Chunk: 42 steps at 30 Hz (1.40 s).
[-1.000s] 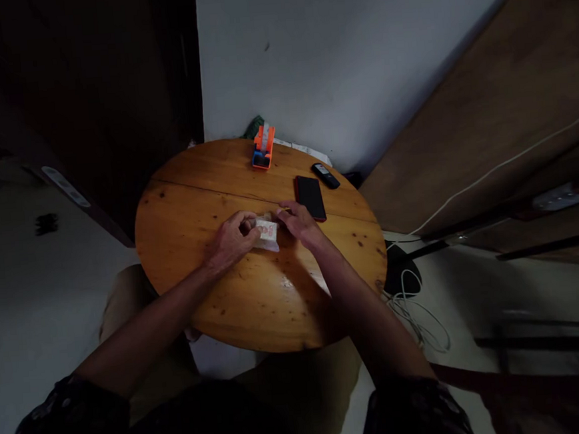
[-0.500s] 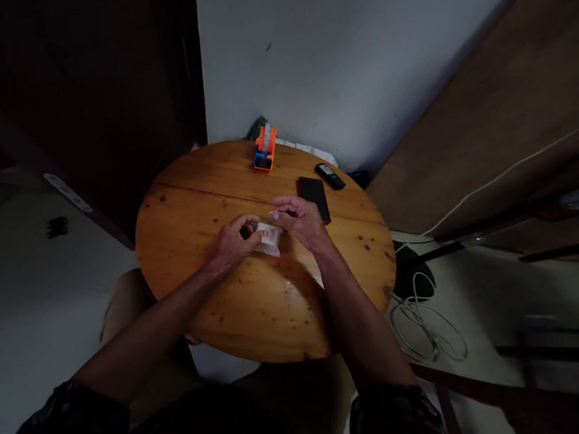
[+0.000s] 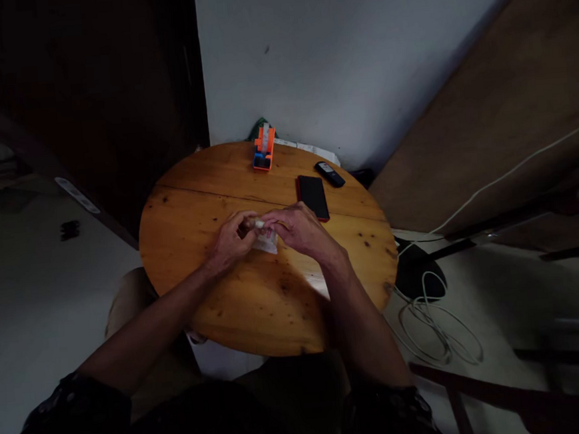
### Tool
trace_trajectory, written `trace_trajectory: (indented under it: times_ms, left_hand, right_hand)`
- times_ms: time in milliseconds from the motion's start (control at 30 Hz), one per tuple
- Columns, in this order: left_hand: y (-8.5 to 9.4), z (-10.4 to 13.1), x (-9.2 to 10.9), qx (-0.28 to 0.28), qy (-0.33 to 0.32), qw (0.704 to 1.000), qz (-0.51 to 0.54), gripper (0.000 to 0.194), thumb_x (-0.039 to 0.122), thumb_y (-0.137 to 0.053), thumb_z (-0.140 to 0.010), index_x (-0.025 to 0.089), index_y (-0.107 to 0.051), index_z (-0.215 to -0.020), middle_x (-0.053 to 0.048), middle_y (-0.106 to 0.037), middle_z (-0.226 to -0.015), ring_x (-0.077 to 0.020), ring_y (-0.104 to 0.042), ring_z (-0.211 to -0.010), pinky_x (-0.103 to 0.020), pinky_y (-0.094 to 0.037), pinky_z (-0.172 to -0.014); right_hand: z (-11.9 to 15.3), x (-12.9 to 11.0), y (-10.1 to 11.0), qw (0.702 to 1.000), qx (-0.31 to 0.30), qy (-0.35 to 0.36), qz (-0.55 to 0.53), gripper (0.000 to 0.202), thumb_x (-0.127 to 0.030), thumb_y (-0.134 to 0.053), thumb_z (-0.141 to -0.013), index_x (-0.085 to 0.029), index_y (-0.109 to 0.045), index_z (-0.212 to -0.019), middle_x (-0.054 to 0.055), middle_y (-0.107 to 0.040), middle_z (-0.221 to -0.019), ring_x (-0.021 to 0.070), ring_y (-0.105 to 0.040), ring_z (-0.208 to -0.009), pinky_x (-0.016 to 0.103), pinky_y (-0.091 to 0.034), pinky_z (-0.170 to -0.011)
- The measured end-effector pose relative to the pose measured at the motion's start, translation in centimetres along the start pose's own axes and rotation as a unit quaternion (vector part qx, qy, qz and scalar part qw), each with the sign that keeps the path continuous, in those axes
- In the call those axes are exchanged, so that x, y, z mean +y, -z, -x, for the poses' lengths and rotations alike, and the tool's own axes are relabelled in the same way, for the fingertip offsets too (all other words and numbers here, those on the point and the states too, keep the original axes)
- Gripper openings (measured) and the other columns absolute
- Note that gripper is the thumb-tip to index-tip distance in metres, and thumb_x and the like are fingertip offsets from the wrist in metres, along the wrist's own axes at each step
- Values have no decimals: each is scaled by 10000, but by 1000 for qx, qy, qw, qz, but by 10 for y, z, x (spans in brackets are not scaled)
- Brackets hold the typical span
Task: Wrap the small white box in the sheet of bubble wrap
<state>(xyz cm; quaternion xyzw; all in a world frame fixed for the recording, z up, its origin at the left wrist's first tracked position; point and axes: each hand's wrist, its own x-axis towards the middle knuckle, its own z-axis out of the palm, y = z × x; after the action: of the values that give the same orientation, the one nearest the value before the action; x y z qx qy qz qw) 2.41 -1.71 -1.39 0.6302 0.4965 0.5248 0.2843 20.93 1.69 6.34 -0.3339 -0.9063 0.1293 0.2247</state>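
Note:
A small white packet with reddish print (image 3: 267, 241) is over the middle of the round wooden table (image 3: 193, 211). My left hand (image 3: 234, 237) grips its left side, thumb and fingers curled round it. From the right, my right hand (image 3: 293, 226) reaches over the packet's top, its fingers closed in a pinch at the upper edge. Those fingertips cover part of the packet, so exactly what they pinch is hard to see.
Behind my right hand lies a black phone-like slab with a red edge (image 3: 313, 197). Past it is a small black keypad phone (image 3: 329, 174). An orange tape dispenser (image 3: 264, 149) stands at the table's far edge. Coiled pale cable (image 3: 428, 326) lies on the floor at right.
My right hand has moved left and down onto the packet's top, its fingers now closed there. My left hand keeps its grip. The view has shifted slightly.

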Motion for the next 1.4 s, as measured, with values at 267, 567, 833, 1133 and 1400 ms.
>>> trace_trajectory:
  times_ms: [267, 567, 833, 1133, 1400]
  left_hand:
    - [2, 4, 3, -8, -81, 995, -62, 158, 188, -573, -851, 207, -718, -909, -43, -562, -936, -172, -574, -912, -269, -495, -793]
    - [1, 3, 1, -15, -81, 995, -52, 178, 188, -576, -843, 207, -744, -901, -41, -561, -919, -165, -573, -871, -271, -481, -762]
    - [2, 3, 7, -11, -68, 997, -36, 171, 197, -587, -828, 199, -729, -922, -42, -576, -932, -164, -575, -870, -269, -490, -765]
    - [12, -4, -1, 47, 34, 998, -6, 244, 231, -613, -778, 181, -677, -1008, -40, -626, -939, -170, -594, -863, -272, -478, -751]
    - [6, -3, -1, 1, 41, 999, 33, 220, 259, -599, -758, 172, -684, -940, -44, -656, -945, -167, -619, -860, -273, -510, -780]
  right_hand:
    - [0, 0, -3, 998, 8, -18, -56, 396, -20, -562, -815, -251, -721, -1096, -25, -792, -802, 172, -749, -810, 271, -508, -785]
    - [1, 5, -1, 994, 70, -28, -73, 406, -81, -522, -861, -214, -697, -1203, 7, -801, -866, 190, -750, -926, 318, -527, -892]
    - [-1, 8, -8, 987, 91, -63, -119, 330, -129, -539, -844, -219, -726, -1101, 13, -792, -856, 194, -744, -895, 307, -543, -813]
    - [12, 45, -5, 967, -40, -95, -234, 567, -361, -786, -724, -211, -631, -1249, 94, -709, -1207, 239, -669, -1084, 392, -524, -940]
    - [6, 33, -16, 968, -55, -102, -223, 390, -356, -766, -736, -219, -658, -1085, 42, -707, -1089, 221, -639, -1002, 356, -509, -868]
